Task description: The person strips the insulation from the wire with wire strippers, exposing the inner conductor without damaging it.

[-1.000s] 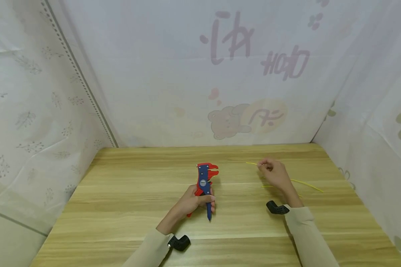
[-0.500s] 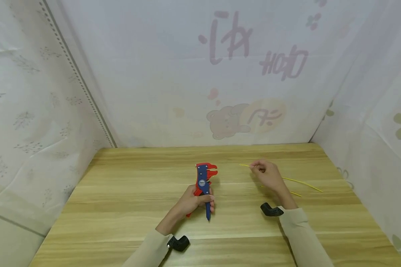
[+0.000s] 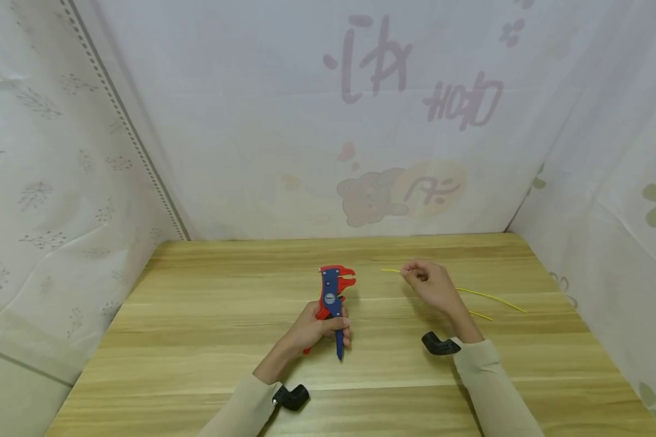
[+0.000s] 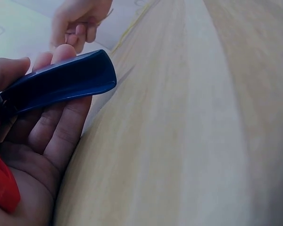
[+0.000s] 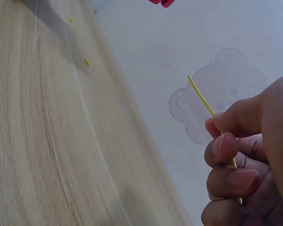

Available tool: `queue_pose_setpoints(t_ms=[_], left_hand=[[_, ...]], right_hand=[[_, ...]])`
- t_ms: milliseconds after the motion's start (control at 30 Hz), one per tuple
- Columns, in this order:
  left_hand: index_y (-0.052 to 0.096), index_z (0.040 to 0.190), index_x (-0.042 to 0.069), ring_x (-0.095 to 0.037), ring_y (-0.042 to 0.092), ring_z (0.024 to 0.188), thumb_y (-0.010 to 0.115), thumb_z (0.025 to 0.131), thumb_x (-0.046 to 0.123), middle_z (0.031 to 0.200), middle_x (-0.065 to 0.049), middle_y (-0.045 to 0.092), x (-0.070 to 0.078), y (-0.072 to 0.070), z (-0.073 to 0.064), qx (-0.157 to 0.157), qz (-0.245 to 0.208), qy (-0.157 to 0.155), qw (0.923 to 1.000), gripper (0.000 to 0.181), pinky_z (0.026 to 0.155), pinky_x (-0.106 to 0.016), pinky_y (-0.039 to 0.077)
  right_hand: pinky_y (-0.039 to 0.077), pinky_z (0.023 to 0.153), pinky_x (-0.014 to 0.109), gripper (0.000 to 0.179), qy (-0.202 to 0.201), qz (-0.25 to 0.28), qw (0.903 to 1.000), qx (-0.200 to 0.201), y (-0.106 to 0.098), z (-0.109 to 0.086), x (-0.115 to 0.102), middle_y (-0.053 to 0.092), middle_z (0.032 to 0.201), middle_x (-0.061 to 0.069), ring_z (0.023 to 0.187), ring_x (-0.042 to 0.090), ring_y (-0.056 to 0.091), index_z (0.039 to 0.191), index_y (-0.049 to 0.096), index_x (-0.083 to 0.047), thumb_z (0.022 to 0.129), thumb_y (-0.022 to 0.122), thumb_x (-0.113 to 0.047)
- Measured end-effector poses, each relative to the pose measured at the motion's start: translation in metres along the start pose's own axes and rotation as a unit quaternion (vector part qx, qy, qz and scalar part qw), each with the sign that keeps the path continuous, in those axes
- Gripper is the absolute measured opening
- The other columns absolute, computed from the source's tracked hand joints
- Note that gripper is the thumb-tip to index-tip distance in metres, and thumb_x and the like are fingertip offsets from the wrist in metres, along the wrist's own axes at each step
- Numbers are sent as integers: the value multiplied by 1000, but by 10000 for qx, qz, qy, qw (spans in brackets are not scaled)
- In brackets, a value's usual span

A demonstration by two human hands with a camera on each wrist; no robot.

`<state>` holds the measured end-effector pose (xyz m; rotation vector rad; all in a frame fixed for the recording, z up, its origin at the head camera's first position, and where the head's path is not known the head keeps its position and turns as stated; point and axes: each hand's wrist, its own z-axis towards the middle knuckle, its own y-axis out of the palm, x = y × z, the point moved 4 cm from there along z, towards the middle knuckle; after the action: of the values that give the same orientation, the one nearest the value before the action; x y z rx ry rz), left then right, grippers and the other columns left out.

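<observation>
My left hand (image 3: 311, 328) grips a wire stripper (image 3: 330, 288) with a blue body, red jaws and red and blue handles. Its jaws point up and right, parted, with nothing between them. In the left wrist view the blue handle (image 4: 61, 82) lies across my fingers, thumb over it. To the right, my right hand (image 3: 432, 286) pinches a thin yellow wire (image 3: 390, 270) between thumb and fingertips. The wire's free end sticks out leftward, a short gap from the stripper's jaws. In the right wrist view the wire (image 5: 200, 96) runs down behind my curled fingers.
Two more yellow wires lie on the wooden table (image 3: 197, 340), a longer one (image 3: 494, 297) and a shorter one (image 3: 481, 315), partly behind my right wrist. Two small yellow bits, one nearer (image 5: 87, 62), show in the right wrist view. A printed curtain (image 3: 251, 121) stands behind.
My right hand has moved left with the yellow wire, bringing its free end closer to the stripper's jaws. My left hand and the wire stripper have stayed almost still.
</observation>
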<state>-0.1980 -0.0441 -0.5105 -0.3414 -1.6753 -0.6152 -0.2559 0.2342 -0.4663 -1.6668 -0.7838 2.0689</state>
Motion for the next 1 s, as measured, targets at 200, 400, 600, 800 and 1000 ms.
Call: queue_pose_setpoints(t_ms=[200,400,600,800,1000], left_hand=[[57,104,-3,-19,75,74,69,97,11,83,-7,73,1,2,0,-7,-35,3,10000,19,76,-35,65],[58,103,-1,-20,76,74,68,98,11,84,-8,73,2,4,-1,5,-86,-46,10000,16,77,-36,65],[58,104,-1,-18,76,75,67,98,10,84,-7,74,3,6,-1,-110,-137,27,9998,16,78,-36,65],[57,106,-1,-19,76,75,70,97,14,83,-6,73,2,8,-1,-108,-197,53,9997,22,77,-37,65],[56,107,-1,-18,76,75,68,98,14,83,-5,73,2,11,-1,-101,-210,49,9997,21,77,-35,65]], right_hand=[[50,64,25,23,-127,28,9999,-15,2,-1,-5,75,98,16,81,23,68,111,72,-8,104,60,-26],[50,63,25,23,-324,66,9994,-83,4,-1,-13,74,99,17,83,30,70,110,72,-7,104,60,-27],[52,66,26,23,-387,190,9989,-171,6,-2,-21,73,101,19,86,34,71,109,71,-6,104,62,-26],[52,67,28,24,-325,243,9988,-287,9,-3,-26,73,97,18,84,34,70,110,70,-5,104,62,-27],[53,66,30,25,-321,335,9982,-387,11,-4,-31,72,96,18,84,35,70,110,70,-4,104,62,-27]])
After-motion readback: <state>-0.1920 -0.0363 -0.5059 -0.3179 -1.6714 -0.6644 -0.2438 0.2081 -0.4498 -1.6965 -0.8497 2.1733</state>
